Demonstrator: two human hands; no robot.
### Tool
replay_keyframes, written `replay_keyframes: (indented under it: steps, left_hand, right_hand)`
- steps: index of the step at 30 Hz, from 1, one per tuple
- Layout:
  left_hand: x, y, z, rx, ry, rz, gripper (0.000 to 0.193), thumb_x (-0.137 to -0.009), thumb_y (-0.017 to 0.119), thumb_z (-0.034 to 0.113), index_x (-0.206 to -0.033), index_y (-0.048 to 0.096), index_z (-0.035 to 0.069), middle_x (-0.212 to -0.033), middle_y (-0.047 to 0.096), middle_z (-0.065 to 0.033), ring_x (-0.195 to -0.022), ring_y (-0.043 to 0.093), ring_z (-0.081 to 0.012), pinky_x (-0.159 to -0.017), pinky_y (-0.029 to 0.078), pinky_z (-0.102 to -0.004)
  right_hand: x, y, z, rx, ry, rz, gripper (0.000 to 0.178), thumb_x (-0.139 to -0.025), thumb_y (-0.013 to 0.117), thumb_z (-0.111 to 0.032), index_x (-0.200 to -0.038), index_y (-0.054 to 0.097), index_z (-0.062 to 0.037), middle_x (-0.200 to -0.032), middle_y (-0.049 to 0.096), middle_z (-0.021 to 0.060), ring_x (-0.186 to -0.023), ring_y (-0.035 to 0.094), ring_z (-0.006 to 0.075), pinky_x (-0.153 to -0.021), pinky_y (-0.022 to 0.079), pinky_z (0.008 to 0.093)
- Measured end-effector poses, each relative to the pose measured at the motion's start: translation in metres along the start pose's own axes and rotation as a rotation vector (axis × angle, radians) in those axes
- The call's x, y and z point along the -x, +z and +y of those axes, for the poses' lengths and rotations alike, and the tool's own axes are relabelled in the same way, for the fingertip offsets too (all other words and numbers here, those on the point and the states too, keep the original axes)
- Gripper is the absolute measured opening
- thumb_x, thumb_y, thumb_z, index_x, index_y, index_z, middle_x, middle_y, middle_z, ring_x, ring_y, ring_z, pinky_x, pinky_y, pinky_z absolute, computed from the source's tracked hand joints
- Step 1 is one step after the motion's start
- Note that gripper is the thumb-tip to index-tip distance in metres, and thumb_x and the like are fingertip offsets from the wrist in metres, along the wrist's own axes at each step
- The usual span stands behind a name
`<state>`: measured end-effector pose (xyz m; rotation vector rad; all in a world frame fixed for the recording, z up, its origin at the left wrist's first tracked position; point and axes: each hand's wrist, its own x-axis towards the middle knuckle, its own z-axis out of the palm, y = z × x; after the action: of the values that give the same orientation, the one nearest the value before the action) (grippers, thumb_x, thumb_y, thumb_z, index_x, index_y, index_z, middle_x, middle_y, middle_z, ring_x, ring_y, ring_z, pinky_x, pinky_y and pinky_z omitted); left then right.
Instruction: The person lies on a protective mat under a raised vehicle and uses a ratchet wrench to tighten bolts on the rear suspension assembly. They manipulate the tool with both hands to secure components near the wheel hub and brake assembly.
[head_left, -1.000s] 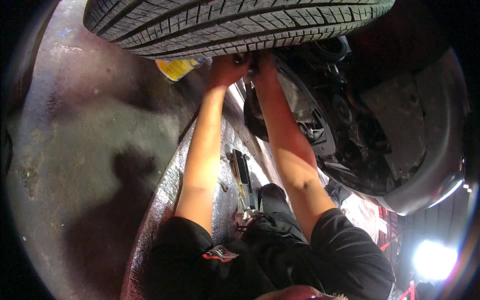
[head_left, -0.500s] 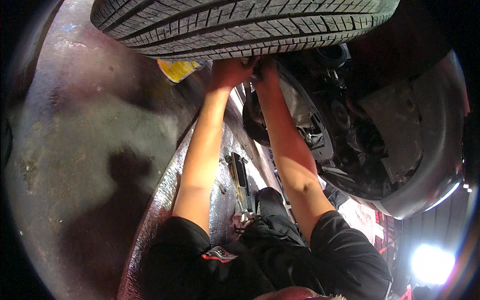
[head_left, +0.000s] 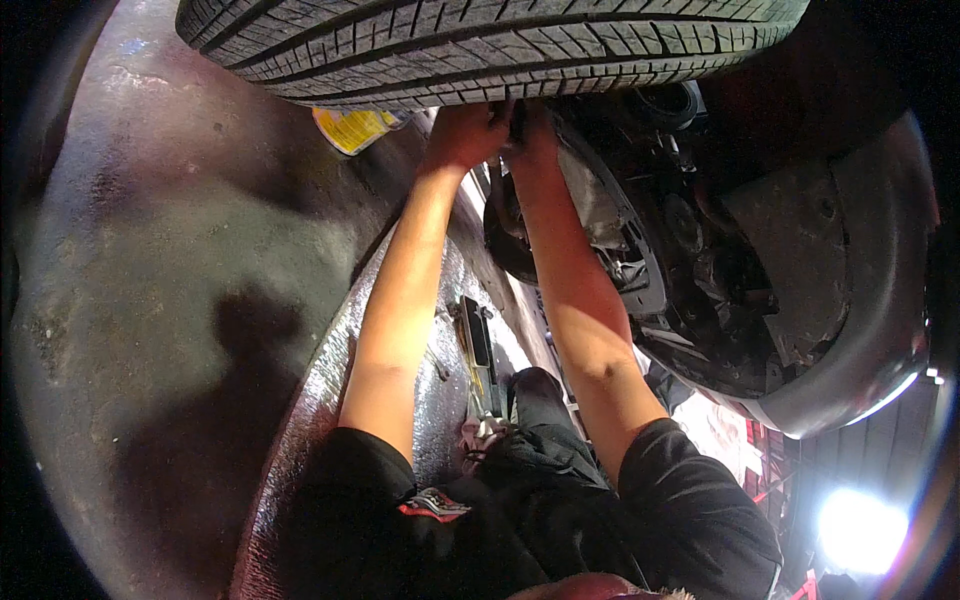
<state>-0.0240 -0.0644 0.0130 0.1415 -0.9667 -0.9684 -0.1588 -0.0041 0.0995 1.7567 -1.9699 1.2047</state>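
Note:
Both my arms reach up and away to the lower edge of a black car tyre. My left hand is bent inward with its fingers curled, partly behind the tread. Close beside it, my right hand is also closed, its fingertips hidden by the tyre. Between the hands shows a small dark piece that I cannot make out. To the right of my right forearm lies the car's dark underside, with hoses and metal parts.
A yellow-labelled container stands on the floor, left of my left hand. Below my arms, a shiny mat bears a long black object and thin tools. The grey bumper curves along the right. A bright lamp shines at the lower right.
My hands have shifted slightly upward, farther behind the tyre's edge. The view has moved a little; both hands stay close together.

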Motion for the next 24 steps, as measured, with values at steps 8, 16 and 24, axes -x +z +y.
replay_keyframes:
  steps: [8,16,24]
  left_hand:
    - [-0.004,0.014,-0.044,-0.288,0.122,0.070,0.039,-0.091,0.050,0.035,-0.114,0.061,0.005,-0.119,0.060,-0.0202,-0.113,0.055,-0.0377,-0.097,0.044,-0.0452]
    - [0.006,-0.003,-0.036,-0.140,-0.030,-0.057,0.038,-0.090,0.048,0.028,-0.118,0.058,0.003,-0.121,0.059,-0.0212,-0.115,0.053,-0.0408,-0.099,0.042,-0.0486]
    - [0.009,0.002,-0.038,-0.199,0.119,-0.289,0.033,-0.091,0.046,0.019,-0.118,0.056,0.004,-0.121,0.057,-0.0244,-0.116,0.051,-0.0428,-0.098,0.042,-0.0487]
  right_hand:
    - [0.008,0.026,-0.028,-0.326,0.222,-0.052,0.030,-0.094,0.049,-0.022,-0.120,0.055,-0.0060,-0.112,0.063,0.0121,-0.101,0.061,0.0273,-0.088,0.050,0.0426]
    - [0.006,0.045,-0.020,-0.051,0.048,-0.038,0.028,-0.098,0.043,-0.023,-0.114,0.060,-0.0076,-0.113,0.064,0.0084,-0.105,0.061,0.0242,-0.091,0.049,0.0400]
    - [-0.011,0.010,-0.007,-0.833,0.529,0.120,0.027,-0.096,0.043,-0.023,-0.111,0.062,-0.0092,-0.107,0.066,0.0069,-0.101,0.063,0.0240,-0.089,0.049,0.0413]
